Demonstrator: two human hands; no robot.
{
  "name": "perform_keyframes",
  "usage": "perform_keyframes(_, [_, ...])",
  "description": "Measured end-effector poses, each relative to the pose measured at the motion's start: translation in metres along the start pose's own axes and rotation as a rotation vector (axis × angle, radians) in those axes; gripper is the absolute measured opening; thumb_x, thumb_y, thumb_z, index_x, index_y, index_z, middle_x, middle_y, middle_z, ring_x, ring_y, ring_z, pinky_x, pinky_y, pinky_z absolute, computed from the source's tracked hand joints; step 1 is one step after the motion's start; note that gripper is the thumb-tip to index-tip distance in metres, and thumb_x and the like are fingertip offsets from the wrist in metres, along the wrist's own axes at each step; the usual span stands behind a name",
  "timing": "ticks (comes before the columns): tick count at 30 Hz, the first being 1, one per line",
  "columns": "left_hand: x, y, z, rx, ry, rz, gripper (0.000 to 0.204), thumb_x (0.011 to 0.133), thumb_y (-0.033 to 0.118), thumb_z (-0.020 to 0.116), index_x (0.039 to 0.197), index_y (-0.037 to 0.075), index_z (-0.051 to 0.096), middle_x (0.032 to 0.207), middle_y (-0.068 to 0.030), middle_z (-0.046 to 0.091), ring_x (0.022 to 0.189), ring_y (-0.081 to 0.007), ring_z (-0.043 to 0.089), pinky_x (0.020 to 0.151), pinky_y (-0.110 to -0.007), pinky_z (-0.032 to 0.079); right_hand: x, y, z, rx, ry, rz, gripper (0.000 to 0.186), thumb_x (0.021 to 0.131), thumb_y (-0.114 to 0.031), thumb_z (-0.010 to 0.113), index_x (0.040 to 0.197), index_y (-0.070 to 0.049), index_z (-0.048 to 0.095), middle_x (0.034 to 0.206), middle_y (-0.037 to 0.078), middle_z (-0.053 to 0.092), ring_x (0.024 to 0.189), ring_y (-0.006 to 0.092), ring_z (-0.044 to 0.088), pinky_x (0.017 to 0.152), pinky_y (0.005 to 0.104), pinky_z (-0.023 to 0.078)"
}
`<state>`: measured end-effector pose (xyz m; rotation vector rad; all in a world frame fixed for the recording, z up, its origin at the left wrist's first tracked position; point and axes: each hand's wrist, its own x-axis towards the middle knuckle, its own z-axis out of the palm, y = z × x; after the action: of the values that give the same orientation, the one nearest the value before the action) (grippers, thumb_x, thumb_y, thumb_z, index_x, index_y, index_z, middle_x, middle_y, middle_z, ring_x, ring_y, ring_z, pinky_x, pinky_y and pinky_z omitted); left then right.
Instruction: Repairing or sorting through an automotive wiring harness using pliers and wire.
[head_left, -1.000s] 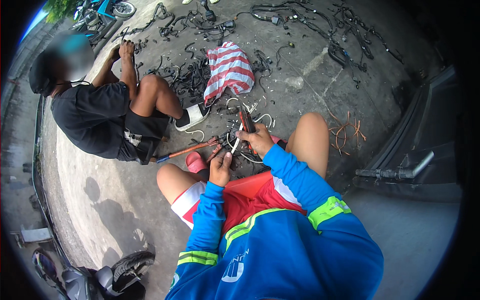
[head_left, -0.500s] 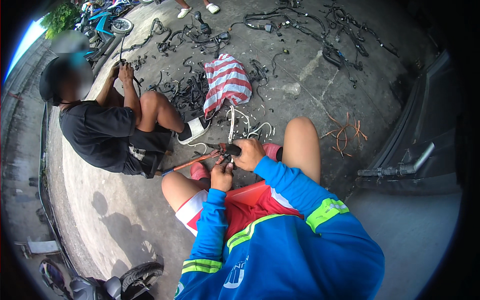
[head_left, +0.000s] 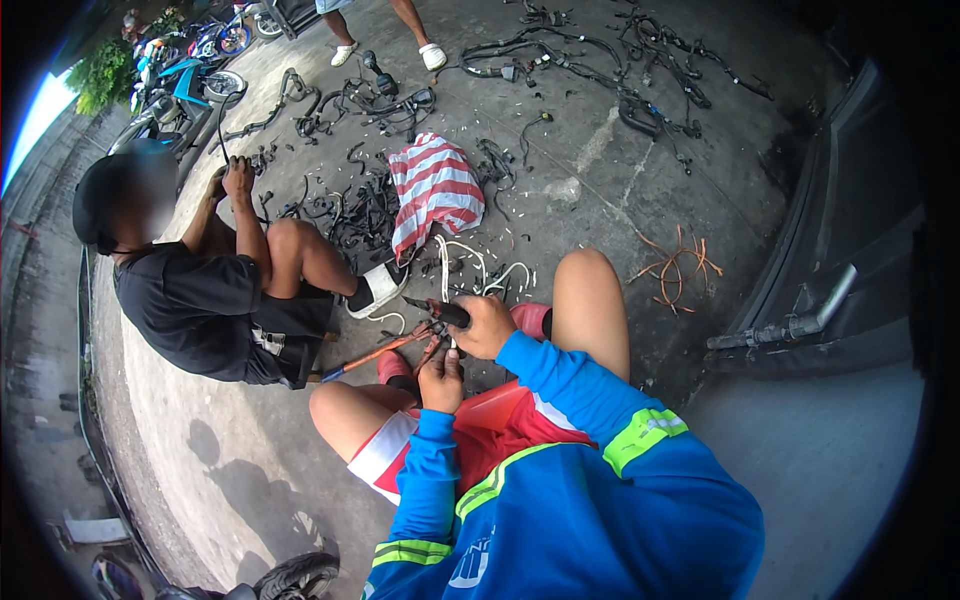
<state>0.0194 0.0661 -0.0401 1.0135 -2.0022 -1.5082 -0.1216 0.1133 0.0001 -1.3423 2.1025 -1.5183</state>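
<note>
My right hand [head_left: 483,327] is closed round the black handle of a knife [head_left: 452,314], its blade pointing left. Just below, my left hand [head_left: 440,383] has its thumb and fingers pinched on a short white cable [head_left: 452,346], whose tip stands up near the knife handle. Beneath and left of my hands lies a long-handled tool [head_left: 368,354] with an orange-brown handle and a reddish head, partly hidden by the knife and fingers. Beyond it, white cable lengths [head_left: 446,262] curve on the ground next to a red-and-white striped sack [head_left: 434,190].
A co-worker [head_left: 190,300] sits at my left, holding a dark cable. Black wiring harnesses [head_left: 560,58] lie across the far ground, with a dark heap [head_left: 362,215] beside the sack. Bare copper wire [head_left: 679,268] is coiled at right, near a dark door [head_left: 800,300]. Another person's legs [head_left: 408,20] stand at the back.
My view has shifted a little. The knife has moved slightly up and away from my left hand, showing more of the white cable between them. The person at the back has stepped wider.
</note>
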Motion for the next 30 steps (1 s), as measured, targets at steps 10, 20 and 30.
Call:
perform_keyframes(10, [-0.002,-0.008,-0.003,-0.090,0.004,-0.035,0.034,0.092,0.025,0.048,0.071,-0.001,0.055,0.052,-0.0002,0.047,0.046,-0.0073,0.039,0.043,-0.026,0.032,0.002,-0.003,0.009,-0.019,-0.053,0.056,0.020,0.064,-0.018,0.064,0.077,-0.004,0.060,0.069,0.020,0.060,0.068,0.0389,0.059,0.061,0.0456,0.048])
perform_keyframes(20, [-0.004,-0.013,-0.009,-0.067,0.002,-0.063,0.040,0.091,0.029,0.049,0.065,-0.002,0.051,0.050,-0.0028,0.047,0.045,-0.0096,0.042,0.043,-0.027,0.033,0.000,-0.003,0.015,0.006,-0.107,0.113,0.020,0.064,-0.018,0.063,0.078,-0.004,0.059,0.070,0.021,0.060,0.070,0.0394,0.058,0.062,0.0454,0.047])
perform_keyframes(30, [-0.003,-0.022,-0.010,-0.089,0.004,-0.087,0.039,0.091,0.027,0.049,0.064,-0.001,0.050,0.050,-0.0049,0.046,0.045,-0.0116,0.042,0.044,-0.029,0.034,-0.001,-0.003,0.018,-0.031,-0.135,0.131,0.020,0.064,-0.018,0.062,0.078,-0.005,0.059,0.070,0.020,0.060,0.070,0.0388,0.059,0.062,0.0456,0.047])
